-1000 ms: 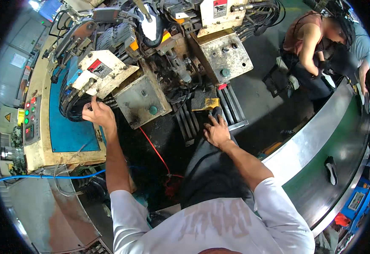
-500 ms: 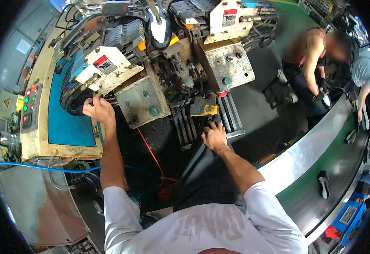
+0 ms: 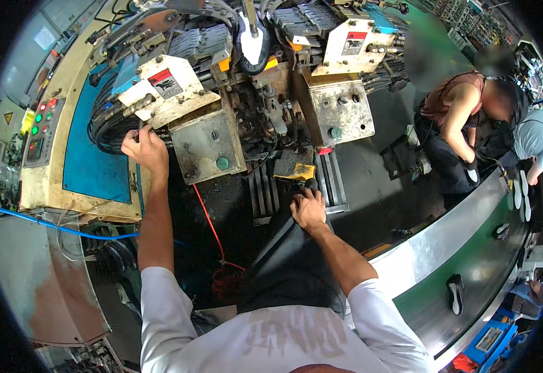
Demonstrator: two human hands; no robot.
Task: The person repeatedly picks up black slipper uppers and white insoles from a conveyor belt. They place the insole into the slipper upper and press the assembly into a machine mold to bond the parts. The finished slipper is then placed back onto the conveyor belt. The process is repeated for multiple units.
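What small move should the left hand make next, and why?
Perhaps a slight turn by the left hand's fingers: they are curled just below the cream, angled metal plate, beside the bundled black hoses, as if at a fitting. What they touch is hard to see, so this is tentative.

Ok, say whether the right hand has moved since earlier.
No, no clear shift either way: the right hand stays just below the yellow-edged block in the picture.
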